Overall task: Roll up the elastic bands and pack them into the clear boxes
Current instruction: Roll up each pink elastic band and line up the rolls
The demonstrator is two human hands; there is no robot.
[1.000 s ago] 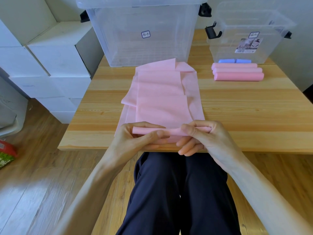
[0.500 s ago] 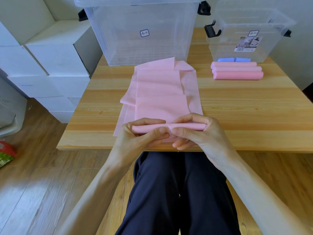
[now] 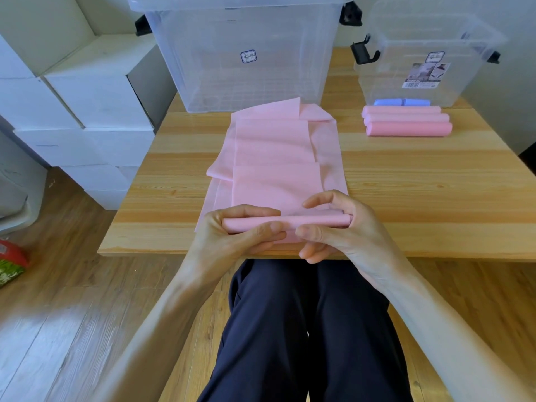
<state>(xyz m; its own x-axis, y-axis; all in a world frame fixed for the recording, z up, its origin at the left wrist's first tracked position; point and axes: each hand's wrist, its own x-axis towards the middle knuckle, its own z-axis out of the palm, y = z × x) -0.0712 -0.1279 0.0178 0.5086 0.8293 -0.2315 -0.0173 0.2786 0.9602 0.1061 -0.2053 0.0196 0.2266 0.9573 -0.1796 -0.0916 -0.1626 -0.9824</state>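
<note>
Pink elastic band (image 3: 278,158): thin, soft, light sheet, lying folded in layers on the desk (image 3: 420,181), its near end wound into a slim roll (image 3: 290,221) at the desk's front edge. Likely limp and springy; best held along the roll, near both ends.
Left hand (image 3: 235,236): fingers curled round the roll, thumb on top.
Right hand (image 3: 342,227): pinching the roll's right end.
Finished pink rolls (image 3: 406,123): beyond the band, right.
Clear boxes (image 3: 246,53): behind the band; tops cut off, contents hard to make out.
</note>
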